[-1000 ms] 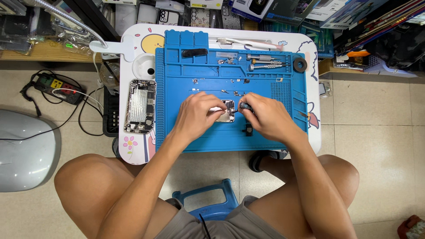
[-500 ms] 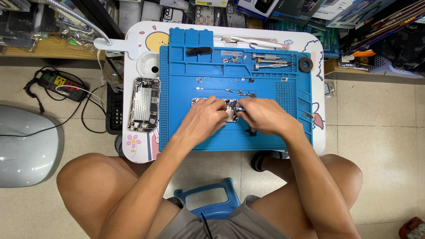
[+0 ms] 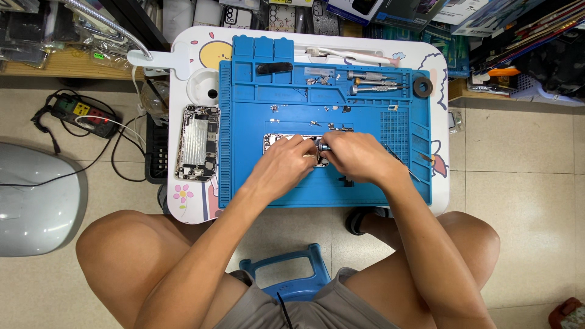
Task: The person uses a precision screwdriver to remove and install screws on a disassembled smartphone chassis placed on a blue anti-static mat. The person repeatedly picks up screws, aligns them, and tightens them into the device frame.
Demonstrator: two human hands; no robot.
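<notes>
Both hands (image 3: 323,159) closed in over opened phone (image 3: 286,144).

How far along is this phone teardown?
Done: an opened phone shell lies left of the blue mat, with loose screws on the mat. In hand: left hand and right hand work a small board. Left: cannot tell.

The left hand (image 3: 281,166) and right hand (image 3: 356,157) covered most of the opened phone part (image 3: 272,141) on the blue mat (image 3: 256,183). The tool in the right hand was almost wholly hidden. Small screws (image 3: 275,108) were too tiny to tell apart.
</notes>
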